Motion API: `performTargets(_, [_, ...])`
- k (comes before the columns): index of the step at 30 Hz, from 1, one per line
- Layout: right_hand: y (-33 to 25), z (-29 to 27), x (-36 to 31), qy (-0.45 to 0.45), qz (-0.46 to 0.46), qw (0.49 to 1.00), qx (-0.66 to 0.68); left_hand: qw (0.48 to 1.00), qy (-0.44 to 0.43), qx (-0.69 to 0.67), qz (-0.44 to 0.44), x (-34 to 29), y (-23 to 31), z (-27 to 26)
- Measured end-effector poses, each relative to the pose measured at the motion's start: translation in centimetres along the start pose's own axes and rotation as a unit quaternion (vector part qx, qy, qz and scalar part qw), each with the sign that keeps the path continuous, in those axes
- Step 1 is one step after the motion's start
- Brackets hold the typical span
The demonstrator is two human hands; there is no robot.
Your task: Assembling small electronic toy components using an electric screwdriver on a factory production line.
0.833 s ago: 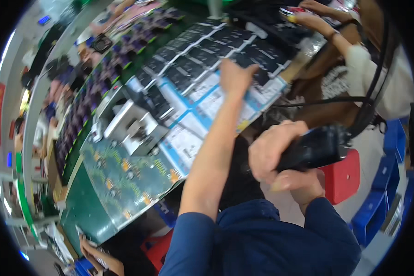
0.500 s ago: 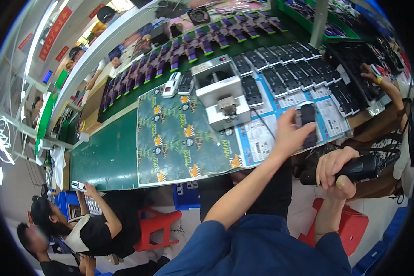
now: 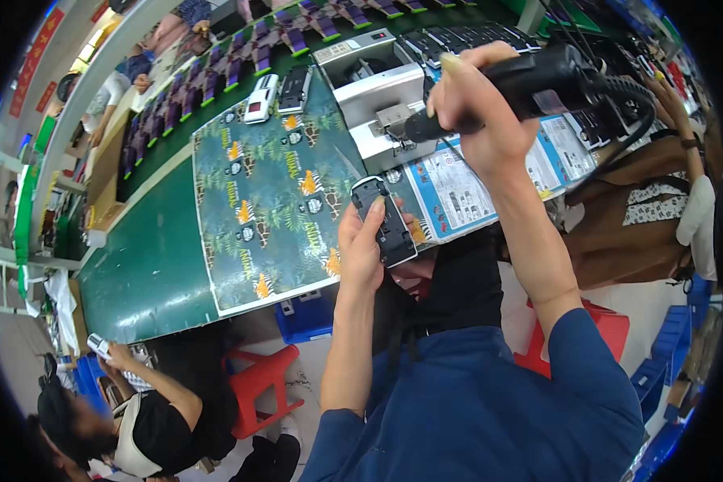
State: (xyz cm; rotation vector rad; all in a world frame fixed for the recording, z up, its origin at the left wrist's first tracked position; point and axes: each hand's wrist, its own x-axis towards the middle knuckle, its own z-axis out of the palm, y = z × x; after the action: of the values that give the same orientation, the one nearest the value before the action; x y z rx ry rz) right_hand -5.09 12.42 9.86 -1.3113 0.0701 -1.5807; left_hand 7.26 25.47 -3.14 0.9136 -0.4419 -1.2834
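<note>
Fingers of the left hand (image 3: 361, 245) are closed on a black toy-car base (image 3: 390, 233), thumb across its upper face, other fingertips showing past its right side. A moment ago this hand was spread over a dark part among the blue-and-white printed sheets (image 3: 456, 189), right of centre; now the base it grips is near the middle of the frame, tilted over the front edge of the patterned mat (image 3: 273, 205), a pale rim at its far end.

Closed too, the right hand (image 3: 498, 132) wraps round a black electric screwdriver (image 3: 542, 80), which has gone from the lower right, off the table, to the upper centre. Its nose is at the front of the silver metal dispenser (image 3: 373, 88) (a screw feeder, by the look of it), though I cannot tell whether they touch.

For the work in hand, that seems to mean part and tool are both ready, with the base clear of the screwdriver. A white toy car (image 3: 261, 98) lies on the mat, upper left of centre.
</note>
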Motion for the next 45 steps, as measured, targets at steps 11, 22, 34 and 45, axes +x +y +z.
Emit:
performTargets(11, [2.3, 0.4, 0.2, -0.037, 0.022, 0.974, -0.224, 1.0, -0.018, -0.005, -0.018, 0.1, -0.1, 0.0])
performTargets(22, [0.1, 1.4, -2.0, 0.009, 0.112, 0.993, 0.016, 1.0, -0.015, -0.002, -0.006, 0.0, -0.5, 0.5])
performTargets(34, [1.7, 3.3, -4.4, -0.018, 0.111, 0.994, -0.017, 1.0, -0.008, 0.0, 0.022, -0.1, -0.6, 0.5])
performTargets(45, [2.4, -2.8, -5.5, -0.197, 0.115, 0.973, -0.027, 0.995, 0.021, 0.074, 0.07, 0.7, -2.7, 1.4])
